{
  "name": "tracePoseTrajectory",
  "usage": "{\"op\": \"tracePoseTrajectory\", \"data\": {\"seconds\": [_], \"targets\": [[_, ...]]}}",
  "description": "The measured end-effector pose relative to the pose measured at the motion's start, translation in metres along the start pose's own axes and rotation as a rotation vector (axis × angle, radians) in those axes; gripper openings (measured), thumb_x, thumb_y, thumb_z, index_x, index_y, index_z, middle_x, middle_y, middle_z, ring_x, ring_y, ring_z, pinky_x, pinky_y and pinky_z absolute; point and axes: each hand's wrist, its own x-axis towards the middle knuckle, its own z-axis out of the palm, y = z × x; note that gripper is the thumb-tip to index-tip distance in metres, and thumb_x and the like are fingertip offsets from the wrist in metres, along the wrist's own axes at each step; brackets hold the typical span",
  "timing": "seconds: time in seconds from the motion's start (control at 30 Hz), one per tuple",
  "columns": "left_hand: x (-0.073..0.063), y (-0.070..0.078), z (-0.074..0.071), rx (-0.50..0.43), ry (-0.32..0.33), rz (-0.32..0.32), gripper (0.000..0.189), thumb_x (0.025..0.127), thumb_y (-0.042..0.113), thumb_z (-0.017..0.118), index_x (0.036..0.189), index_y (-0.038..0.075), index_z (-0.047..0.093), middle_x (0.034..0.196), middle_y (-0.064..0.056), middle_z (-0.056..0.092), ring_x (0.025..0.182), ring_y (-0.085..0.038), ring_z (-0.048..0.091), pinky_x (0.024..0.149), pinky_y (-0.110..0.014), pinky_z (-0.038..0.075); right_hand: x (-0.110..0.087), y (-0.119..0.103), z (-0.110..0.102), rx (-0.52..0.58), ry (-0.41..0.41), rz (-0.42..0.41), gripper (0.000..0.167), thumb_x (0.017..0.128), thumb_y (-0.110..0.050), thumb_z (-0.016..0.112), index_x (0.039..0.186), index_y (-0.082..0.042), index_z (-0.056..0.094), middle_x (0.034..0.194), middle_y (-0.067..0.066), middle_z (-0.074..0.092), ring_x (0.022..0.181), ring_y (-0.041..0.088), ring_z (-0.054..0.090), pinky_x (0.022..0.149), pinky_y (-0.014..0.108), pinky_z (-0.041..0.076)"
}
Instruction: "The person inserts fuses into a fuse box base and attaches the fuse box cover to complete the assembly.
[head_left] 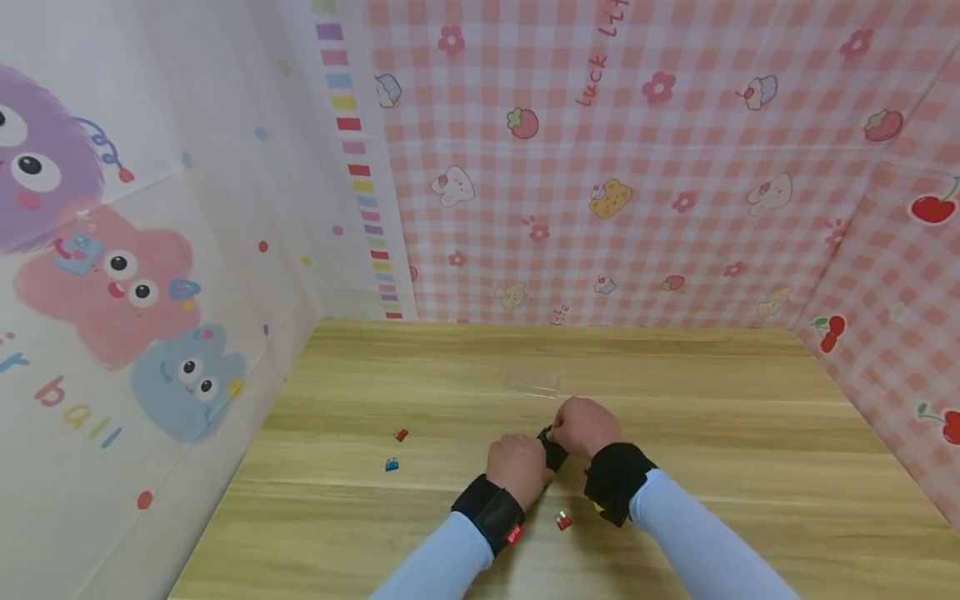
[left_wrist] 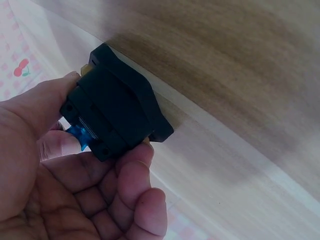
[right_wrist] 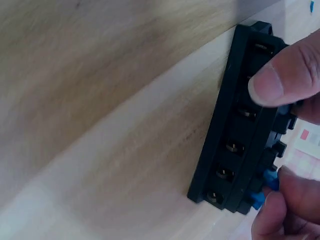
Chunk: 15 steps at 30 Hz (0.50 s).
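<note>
Near the middle of the table, my left hand (head_left: 517,471) grips a black fuse box (head_left: 553,450) between thumb and fingers. The right wrist view shows the box's (right_wrist: 235,135) long side with a row of metal terminals in recesses; it stands tilted there. My right hand (head_left: 587,427) is at the far end of the box. Its fingertips (right_wrist: 295,192) pinch a blue blade fuse (right_wrist: 270,179) against the slotted face. A second bit of blue shows just below; I cannot tell if that is another fuse. In the left wrist view blue (left_wrist: 81,136) also shows at that face.
A clear plastic cover (head_left: 533,382) lies beyond the hands. To the left are a red fuse (head_left: 401,434) and a blue fuse (head_left: 392,464). Another red fuse (head_left: 563,521) lies close, between the forearms. Patterned cloth (head_left: 600,167) walls the wooden table (head_left: 750,417) at the back and sides.
</note>
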Motion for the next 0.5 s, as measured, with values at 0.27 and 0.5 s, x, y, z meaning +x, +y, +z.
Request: {"op": "tracePoseTrajectory", "data": {"seconds": [0.27, 0.5], "targets": [[0.000, 0.001, 0.001, 0.008, -0.006, 0.017, 0.035, 0.075, 0.046, 0.083, 0.067, 0.014, 0.070, 0.062, 0.000, 0.060, 0.057, -0.016, 0.057, 0.052, -0.032, 0.047, 0.000, -0.003, 0.005, -0.134, 0.052, -0.031, 0.019, 0.082, -0.013, 0.072, 0.064, -0.014, 0.067, 0.065, -0.002, 0.060, 0.061, 0.015, 0.053, 0.055, 0.033, 0.043], [-0.001, -0.002, 0.002, 0.022, 0.029, 0.021, 0.037, 0.075, 0.046, 0.083, 0.068, 0.013, 0.069, 0.061, 0.000, 0.057, 0.057, -0.016, 0.056, 0.051, -0.031, 0.046, 0.001, -0.003, 0.011, -0.157, 0.078, -0.041, 0.020, 0.084, -0.014, 0.073, 0.065, -0.014, 0.068, 0.065, -0.002, 0.061, 0.061, 0.015, 0.053, 0.056, 0.034, 0.043]]}}
